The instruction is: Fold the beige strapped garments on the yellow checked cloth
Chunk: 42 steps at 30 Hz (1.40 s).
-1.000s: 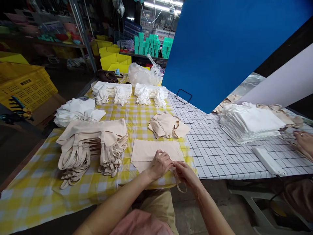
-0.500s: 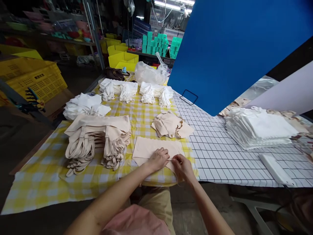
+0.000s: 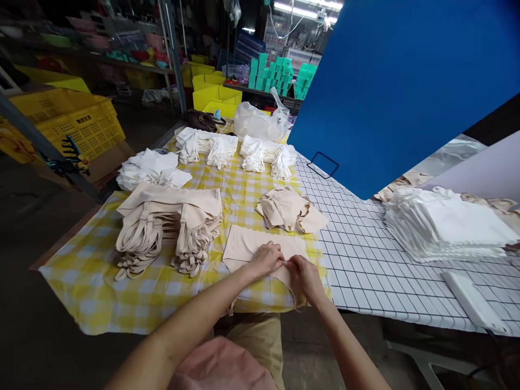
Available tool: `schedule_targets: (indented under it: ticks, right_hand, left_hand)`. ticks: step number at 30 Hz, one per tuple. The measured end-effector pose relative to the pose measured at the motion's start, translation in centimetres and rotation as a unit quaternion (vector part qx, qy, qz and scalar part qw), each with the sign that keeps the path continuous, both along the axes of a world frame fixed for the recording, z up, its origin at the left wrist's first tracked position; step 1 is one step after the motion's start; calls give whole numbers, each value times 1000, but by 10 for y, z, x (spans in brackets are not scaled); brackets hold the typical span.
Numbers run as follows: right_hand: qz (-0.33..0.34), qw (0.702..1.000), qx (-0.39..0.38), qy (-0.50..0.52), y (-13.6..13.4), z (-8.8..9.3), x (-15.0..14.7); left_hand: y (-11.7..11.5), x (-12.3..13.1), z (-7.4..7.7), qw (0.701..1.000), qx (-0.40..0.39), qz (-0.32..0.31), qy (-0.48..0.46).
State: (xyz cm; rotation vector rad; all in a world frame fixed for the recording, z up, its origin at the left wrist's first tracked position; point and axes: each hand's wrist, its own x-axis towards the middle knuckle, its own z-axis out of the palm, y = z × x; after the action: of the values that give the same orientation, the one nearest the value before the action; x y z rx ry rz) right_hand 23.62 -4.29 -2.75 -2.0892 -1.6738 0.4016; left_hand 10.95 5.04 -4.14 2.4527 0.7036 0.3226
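A beige strappy garment (image 3: 246,244) lies flat at the front of the table before me. My left hand (image 3: 268,259) rests on its middle, fingertips bent together and pinching at the lower edge. Close beside it, my right hand (image 3: 305,275) pinches the same edge between thumb and fingers, and some cloth hangs beneath that hand. The exact bit of cloth between the fingertips is hidden. Just behind lies a crumpled heap of beige garments (image 3: 284,208). To the left is a thick stack of beige garments (image 3: 170,208) with looped straps hanging forward.
Several white garment piles (image 3: 148,168) lie left and at the back on the yellow checked cloth (image 3: 227,189). A large blue board (image 3: 385,97) leans in at right. White folded garments (image 3: 450,222) and a white device (image 3: 473,300) lie on the grid cloth (image 3: 349,260).
My view has shifted, so the table appears moved slightly. Both hands stay at the garment's lower edge, and the fingertips of the two hands are a little closer together.
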Motion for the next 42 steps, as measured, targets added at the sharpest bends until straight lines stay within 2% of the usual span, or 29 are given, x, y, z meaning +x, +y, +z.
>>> schedule_targets:
  ticks: [8, 17, 23, 27, 31, 35, 38, 42]
  right_hand:
    - [28, 994, -36, -104, 4, 1, 0]
    - [44, 988, -40, -144, 4, -2, 3]
    - [57, 986, -20, -154, 6, -1, 0]
    - [69, 986, 22, -153, 7, -4, -4]
    - [50, 991, 63, -105, 5, -9, -9]
    - [-34, 994, 101, 8, 0, -12, -18]
    - [-110, 980, 115, 120, -6, -12, -26]
    - [-197, 945, 100, 242, -13, -4, -27]
  left_hand:
    - [1, 1, 1, 1000, 7, -7, 17]
    - [1, 2, 0, 1000, -4, 2, 9]
    - [1, 3, 0, 1000, 9, -3, 22]
    - [0, 4, -2, 999, 23, 1, 24]
    - [-2, 5, -8, 999, 28, 17, 20]
    - [-6, 6, -14, 999, 23, 36, 2]
    - [-7, 7, -15, 999, 25, 38, -4]
    - [-9, 5, -10, 999, 26, 35, -6]
